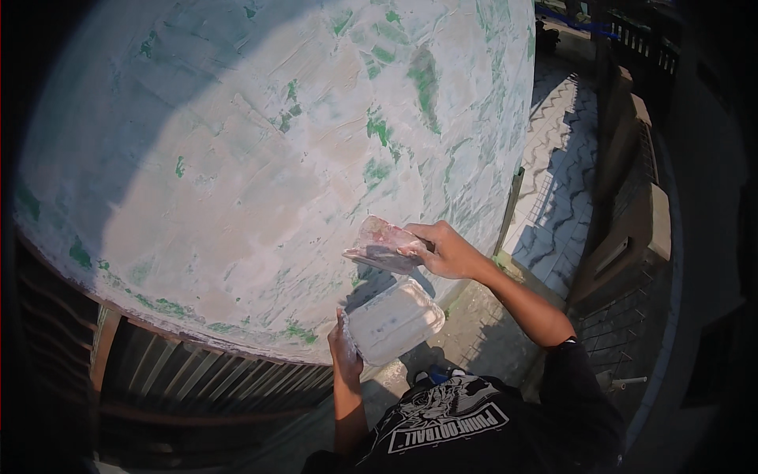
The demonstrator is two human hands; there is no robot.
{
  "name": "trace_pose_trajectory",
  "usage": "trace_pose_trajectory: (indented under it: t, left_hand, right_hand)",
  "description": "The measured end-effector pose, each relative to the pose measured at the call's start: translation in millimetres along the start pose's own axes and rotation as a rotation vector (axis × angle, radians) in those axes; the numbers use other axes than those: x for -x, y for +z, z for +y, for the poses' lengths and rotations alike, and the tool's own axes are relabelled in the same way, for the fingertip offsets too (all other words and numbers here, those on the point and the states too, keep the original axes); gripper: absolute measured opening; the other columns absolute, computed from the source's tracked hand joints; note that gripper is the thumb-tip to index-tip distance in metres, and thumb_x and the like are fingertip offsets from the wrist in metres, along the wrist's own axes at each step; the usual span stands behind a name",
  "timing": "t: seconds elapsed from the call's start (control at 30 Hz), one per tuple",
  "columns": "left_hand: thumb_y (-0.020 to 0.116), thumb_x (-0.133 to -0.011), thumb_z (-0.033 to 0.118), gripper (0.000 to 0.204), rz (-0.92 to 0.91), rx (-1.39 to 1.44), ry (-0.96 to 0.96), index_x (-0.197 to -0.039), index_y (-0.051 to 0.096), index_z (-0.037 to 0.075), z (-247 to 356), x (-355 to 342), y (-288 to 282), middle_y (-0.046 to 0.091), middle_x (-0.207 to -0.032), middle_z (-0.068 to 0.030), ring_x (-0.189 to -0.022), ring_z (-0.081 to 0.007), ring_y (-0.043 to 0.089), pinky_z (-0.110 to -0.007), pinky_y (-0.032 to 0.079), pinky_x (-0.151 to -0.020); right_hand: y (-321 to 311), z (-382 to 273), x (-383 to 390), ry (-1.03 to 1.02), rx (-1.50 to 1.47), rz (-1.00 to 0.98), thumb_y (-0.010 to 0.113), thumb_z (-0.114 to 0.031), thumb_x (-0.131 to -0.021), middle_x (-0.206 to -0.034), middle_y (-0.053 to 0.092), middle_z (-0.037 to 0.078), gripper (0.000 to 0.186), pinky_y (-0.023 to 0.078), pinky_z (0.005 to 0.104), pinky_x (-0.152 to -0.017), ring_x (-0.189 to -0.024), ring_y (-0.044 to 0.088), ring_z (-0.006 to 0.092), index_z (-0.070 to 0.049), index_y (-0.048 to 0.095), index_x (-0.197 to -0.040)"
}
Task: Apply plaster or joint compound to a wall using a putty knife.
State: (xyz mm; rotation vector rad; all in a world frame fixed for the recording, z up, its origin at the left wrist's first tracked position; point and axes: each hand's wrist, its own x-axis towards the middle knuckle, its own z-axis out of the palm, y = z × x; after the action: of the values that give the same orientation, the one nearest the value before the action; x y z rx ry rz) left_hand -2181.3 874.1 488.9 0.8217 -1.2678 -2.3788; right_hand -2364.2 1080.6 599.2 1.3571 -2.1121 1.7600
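My right hand [450, 251] is closed around a putty knife [385, 237], its wide blade smeared with whitish and reddish filler. The blade is held close to the wall [268, 189]; whether it touches, I cannot tell. Below it, my left hand [344, 351] grips the left edge of a white rectangular plastic tray [396, 322] with rounded corners. A few dark spots show on the tray. Pale, uneven filler covers the wall, and green paint shows through in patches. A shadow from the knife and hand falls between the blade and the tray.
Corrugated sheeting [229, 383] runs beneath the wall's lower edge, with a wooden post [105, 347] at the left. To the right lies a tiled walkway [549, 189], bordered by a low brown wall [632, 229]. A pipe [628, 381] juts out at lower right.
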Motion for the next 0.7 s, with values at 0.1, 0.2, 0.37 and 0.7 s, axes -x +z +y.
trace_pose_trajectory:
  t: [0.1,0.2,0.37,0.7]
  left_hand:
    - [0.051,-0.097,0.04,0.046,-0.069,0.021,0.003,-0.104,0.059,-0.005,2,-5,-4,0.067,-0.09,-0.0123,-0.079,-0.0227,0.067,-0.035,0.056,-0.074]
    - [0.05,-0.097,0.039,0.047,-0.113,0.006,-0.02,-0.107,0.058,-0.006,5,-8,-4,0.066,-0.094,-0.0133,-0.081,-0.0224,0.066,-0.035,0.056,-0.075]
    - [0.053,-0.095,0.041,0.048,-0.09,0.008,0.037,-0.102,0.063,-0.006,8,-6,-5,0.067,-0.088,-0.0104,-0.074,-0.0168,0.064,-0.032,0.054,-0.069]
    - [0.054,-0.095,0.041,0.047,0.003,0.078,0.025,-0.098,0.064,-0.004,10,-7,-31,0.067,-0.087,-0.0101,-0.073,-0.0168,0.065,-0.032,0.054,-0.067]
  right_hand:
    - [6,-15,15,-0.063,0.227,-0.479,0.057,-0.007,-0.083,-0.078,0.065,0.018,0.025,0.048,0.036,-0.058,-0.064,0.063,0.0303,-0.001,0.061,-0.107]
    - [35,-21,36,-0.276,0.596,-0.57,0.058,-0.01,-0.078,-0.076,0.064,0.012,0.033,0.051,0.0409,-0.056,-0.063,0.063,0.031,-0.007,0.062,-0.11]
    - [67,-34,46,-0.351,0.665,-0.649,0.056,-0.013,-0.078,-0.075,0.064,0.008,0.031,0.05,0.0387,-0.053,-0.063,0.065,0.0271,-0.01,0.063,-0.108]
    - [87,-42,44,-0.313,0.624,-0.736,0.057,-0.009,-0.074,-0.069,0.065,0.01,0.031,0.05,0.0404,-0.053,-0.061,0.064,0.0291,-0.01,0.062,-0.106]
